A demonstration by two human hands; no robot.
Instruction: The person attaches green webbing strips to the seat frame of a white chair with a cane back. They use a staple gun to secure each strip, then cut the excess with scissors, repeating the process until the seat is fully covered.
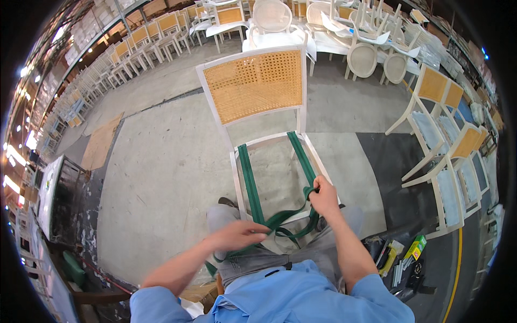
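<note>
A white chair frame [232,161] with a woven cane back [253,83] stands in front of my knees, its seat open. Two green webbing straps [249,180] run front to back across the seat opening. My right hand [323,196] pinches the green webbing where the right strap meets the front rail. My left hand [238,235] grips the loose end of the same webbing, which loops down over my lap.
Rows of white chairs with cane backs [161,29] fill the far floor, and more chair frames [444,140] stand at the right. Tools and a small green and yellow box [414,247] lie on the floor at my right. A dark metal rack [59,199] stands at the left.
</note>
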